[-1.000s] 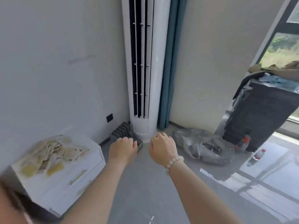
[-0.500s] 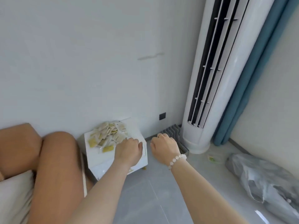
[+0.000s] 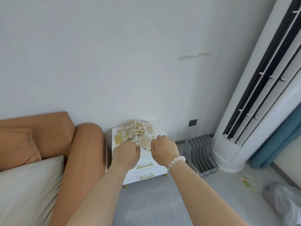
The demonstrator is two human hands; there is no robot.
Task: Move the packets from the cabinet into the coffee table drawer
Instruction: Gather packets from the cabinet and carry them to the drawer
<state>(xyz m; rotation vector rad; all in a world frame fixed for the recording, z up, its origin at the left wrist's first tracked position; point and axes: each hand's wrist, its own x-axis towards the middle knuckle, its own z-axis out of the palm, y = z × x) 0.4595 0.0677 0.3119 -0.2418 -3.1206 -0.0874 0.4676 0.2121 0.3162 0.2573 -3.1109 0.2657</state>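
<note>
A heap of small beige and yellow packets [image 3: 135,131] lies on top of a low white cabinet [image 3: 146,175] with two gold-handled drawers, standing against the wall. My left hand [image 3: 126,154] hovers at the near left edge of the heap with its fingers curled under. Level with it at the heap's near right edge is my right hand [image 3: 163,150], wearing a bead bracelet and a ring, fingers also curled. I see nothing held in either hand; the fingertips are hidden behind the backs of the hands. No coffee table is in view.
A tan sofa arm [image 3: 84,152] with a beige cushion [image 3: 24,185] stands directly left of the cabinet. To its right are a grey file rack [image 3: 200,154], a tall white air conditioner [image 3: 254,111], a blue curtain [image 3: 276,141] and a grey plastic bag [image 3: 285,203] on the floor.
The view swung left from the air conditioner to the cabinet and sofa. Both hands, fingers curled throughout, have come up to the near edge of the packet heap.
</note>
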